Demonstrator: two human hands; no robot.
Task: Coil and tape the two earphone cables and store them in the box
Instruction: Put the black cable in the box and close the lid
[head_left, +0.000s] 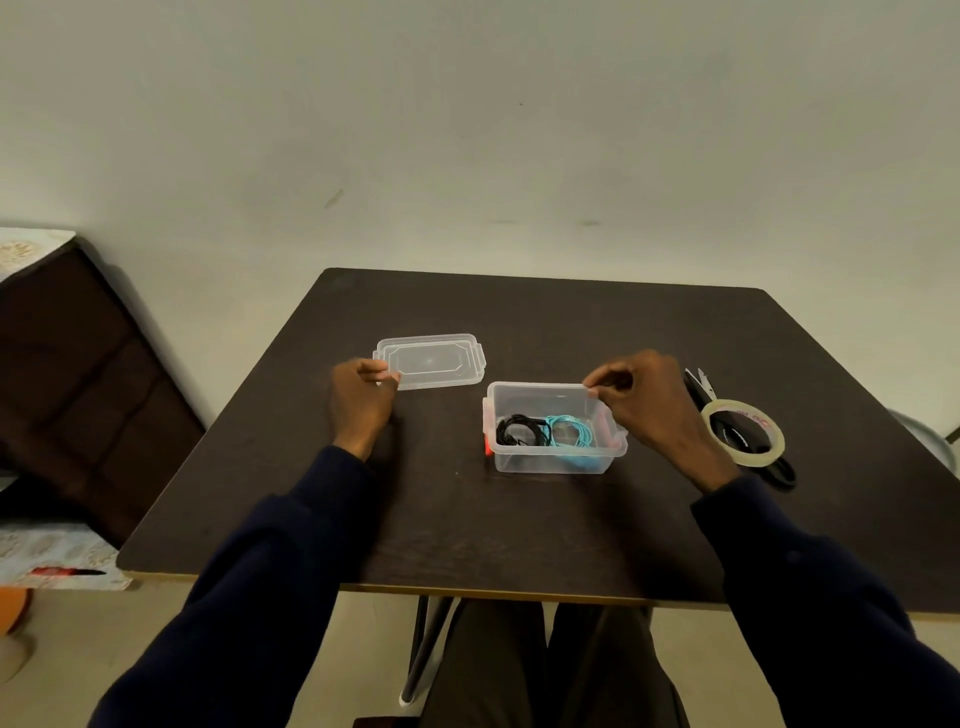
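Observation:
A clear plastic box (540, 464) stands open in the middle of the dark table. Inside it lie a coiled black earphone cable (521, 429) on the left and a coiled light-blue earphone cable (570, 431) on the right. The clear lid (436, 360) lies flat to the box's far left. My left hand (361, 401) pinches the lid's near left corner. My right hand (652, 402) rests at the box's far right corner, fingertips pinched together on the rim.
A roll of clear tape (744, 431) lies right of the box, on top of black scissors (701, 395). The table's front edge (467, 590) runs above my knees. A dark wooden cabinet (78, 374) stands left of the table.

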